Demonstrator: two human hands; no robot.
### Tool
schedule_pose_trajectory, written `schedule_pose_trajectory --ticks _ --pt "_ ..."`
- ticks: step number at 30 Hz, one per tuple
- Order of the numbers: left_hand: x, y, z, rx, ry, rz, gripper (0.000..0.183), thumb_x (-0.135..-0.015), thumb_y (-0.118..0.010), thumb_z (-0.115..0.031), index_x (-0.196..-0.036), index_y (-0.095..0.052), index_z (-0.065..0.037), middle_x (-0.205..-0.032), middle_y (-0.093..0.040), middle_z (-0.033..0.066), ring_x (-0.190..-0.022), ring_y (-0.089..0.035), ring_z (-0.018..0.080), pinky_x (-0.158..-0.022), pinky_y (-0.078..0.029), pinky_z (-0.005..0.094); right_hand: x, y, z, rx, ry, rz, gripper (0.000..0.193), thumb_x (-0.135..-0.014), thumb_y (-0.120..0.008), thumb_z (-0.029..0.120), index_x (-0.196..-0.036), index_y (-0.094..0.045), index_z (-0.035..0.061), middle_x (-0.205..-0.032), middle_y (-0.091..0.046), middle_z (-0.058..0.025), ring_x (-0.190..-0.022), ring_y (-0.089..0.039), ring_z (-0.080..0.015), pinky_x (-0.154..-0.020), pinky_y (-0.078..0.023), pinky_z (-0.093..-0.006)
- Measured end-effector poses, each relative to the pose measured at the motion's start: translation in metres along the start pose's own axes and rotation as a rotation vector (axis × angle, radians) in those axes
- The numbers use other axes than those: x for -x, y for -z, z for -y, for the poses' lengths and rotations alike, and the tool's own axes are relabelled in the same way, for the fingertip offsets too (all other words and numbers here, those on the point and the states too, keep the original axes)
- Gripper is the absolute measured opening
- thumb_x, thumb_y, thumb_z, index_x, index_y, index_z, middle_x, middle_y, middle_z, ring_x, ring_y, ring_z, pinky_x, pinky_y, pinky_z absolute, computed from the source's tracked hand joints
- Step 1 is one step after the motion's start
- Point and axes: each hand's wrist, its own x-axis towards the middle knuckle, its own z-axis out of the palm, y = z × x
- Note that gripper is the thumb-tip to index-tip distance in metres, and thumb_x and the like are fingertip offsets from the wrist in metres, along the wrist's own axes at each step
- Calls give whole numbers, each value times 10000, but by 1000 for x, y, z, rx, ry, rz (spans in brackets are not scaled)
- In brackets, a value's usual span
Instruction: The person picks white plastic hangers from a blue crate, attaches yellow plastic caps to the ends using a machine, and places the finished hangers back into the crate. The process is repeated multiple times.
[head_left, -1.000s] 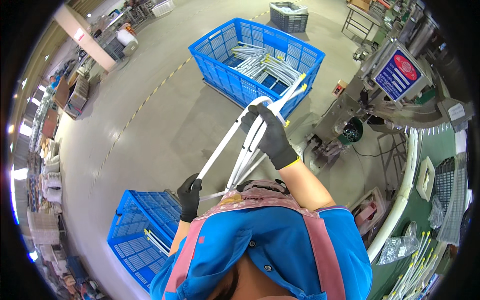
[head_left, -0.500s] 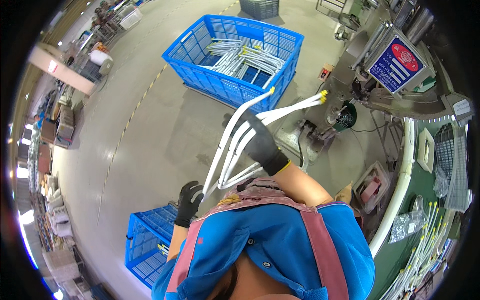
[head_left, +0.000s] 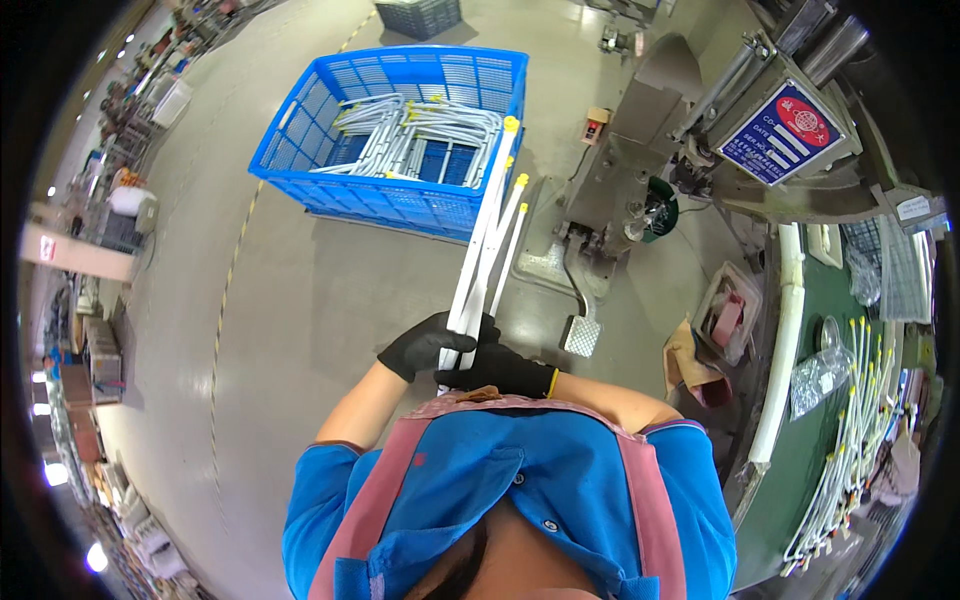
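Close in front of my body, a small bundle of white tubes with yellow tips points up and away from me. My left hand is wrapped round the bundle's near part from the left. At the right, my right hand is closed on the same tubes lower down, some of its fingers hidden behind them. Both hands wear black gloves. Beyond the tubes' far tips stands a big blue plastic crate, holding many bent white tubes with yellow tips. The bundle's near ends are hidden by my hands and apron.
A machine with a blue plate stands at the right, its foot pedal on the floor. Further right, a green-topped bench carries more white tubes. A bin sits below its edge. A grey crate stands far off.
My left hand has come over from the lower left and taken hold of the tubes. The bundle has swung more upright, and my right hand has drawn nearer my body.
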Motion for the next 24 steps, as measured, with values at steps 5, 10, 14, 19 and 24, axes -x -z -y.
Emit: schedule_pose_trajectory --ticks 5,10,14,19,24 --pt "-2 17 1 -5 53 -11 625 -675 -655 7 -1273 -476 32 -1157 -604 157 -1036 -601 257 -922 -473 357 -5 -1 -15 115 138 117 298 -939 -442 280 -1118 -603 104 -975 -644 -129 -927 -608 -230 -811 -470 -319" --pt "15 34 -12 -170 94 88 626 -688 -704 -7 -1276 -487 5 -1146 -616 135 -1036 -599 228 -917 -475 355 -2 15 -26 251 24 242 288 -943 -421 174 -1182 -561 96 -1011 -642 -152 -930 -605 -224 -802 -480 -321" --pt "31 49 -17 -283 78 234 727 -682 -755 -34 -1332 -430 -13 -1209 -593 105 -1086 -558 189 -949 -437 338 0 43 -48 -1417 -347 -406 637 -957 -395 489 -1426 -251 82 -1224 -558 -165 -1061 -584 -290 -937 -460 -420" --pt "31 66 -15 -451 125 298 687 -717 -762 -111 -1321 -449 -15 -1267 -547 106 -1131 -509 173 -991 -387 318 -12 69 -64 -1865 386 -820 407 -961 -454 392 -1184 -530 60 -1095 -631 -130 -1043 -599 -251 -940 -470 -405" --pt "29 65 -19 -509 182 200 484 -789 -687 -102 -1240 -536 -15 -1189 -598 107 -1073 -549 185 -960 -414 315 -12 61 -47 -1742 121 -777 359 -972 -458 309 -1192 -522 33 -1119 -628 -129 -1002 -625 -259 -880 -511 -410"
